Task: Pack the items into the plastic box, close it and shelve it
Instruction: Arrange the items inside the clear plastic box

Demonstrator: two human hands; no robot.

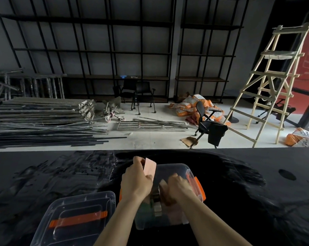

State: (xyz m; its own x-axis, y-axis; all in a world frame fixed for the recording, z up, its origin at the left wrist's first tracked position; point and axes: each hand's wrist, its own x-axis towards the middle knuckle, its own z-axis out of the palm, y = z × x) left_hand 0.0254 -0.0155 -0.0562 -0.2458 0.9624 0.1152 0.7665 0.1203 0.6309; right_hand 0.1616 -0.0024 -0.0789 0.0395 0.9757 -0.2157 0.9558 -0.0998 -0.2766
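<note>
Clear lid [74,217], orange handle; left hand [136,181] grips pink card [149,167]; right hand [178,187] in box [175,168], grip unclear.

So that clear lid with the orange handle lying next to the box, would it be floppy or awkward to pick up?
The lid looks like thin moulded plastic, so probably light and slightly flexible, not floppy. It lies flat on the dark table, unlikely to roll, though its smooth surface might slide if pushed.

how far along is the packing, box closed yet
Not closed. Some items already sit in the plastic box. The left hand holds a pink card at its rim; the right hand reaches inside. The lid lies beside it, so closing and shelving remain.
</note>
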